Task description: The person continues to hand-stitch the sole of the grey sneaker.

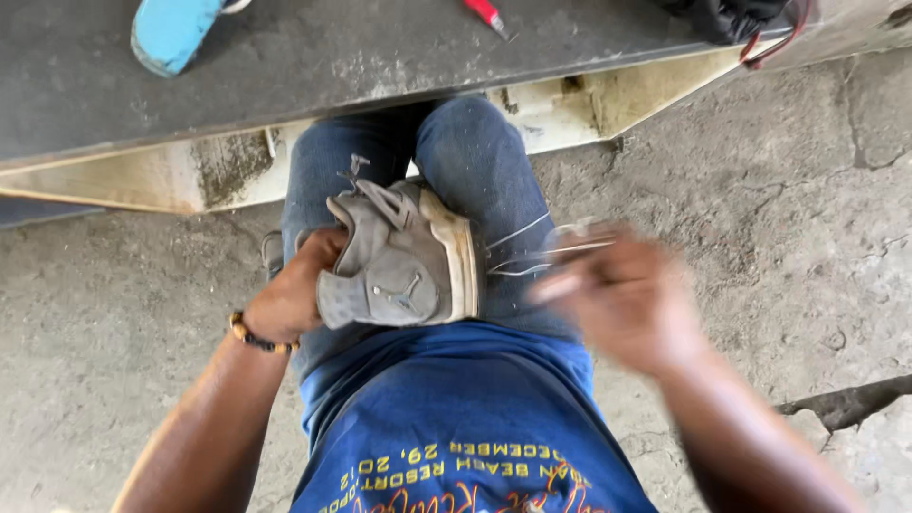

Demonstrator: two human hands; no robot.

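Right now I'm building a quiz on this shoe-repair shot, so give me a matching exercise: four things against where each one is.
Things:
1. grey sneaker
2. left hand
3. right hand
4. red-handled tool

Places:
A. on the dark bench top
B. blurred, out to the side, pulling thread
C. on the lap, against the jeans
D. gripping the shoe's upper

Pairs: 1-C, 2-D, 3-B, 4-A
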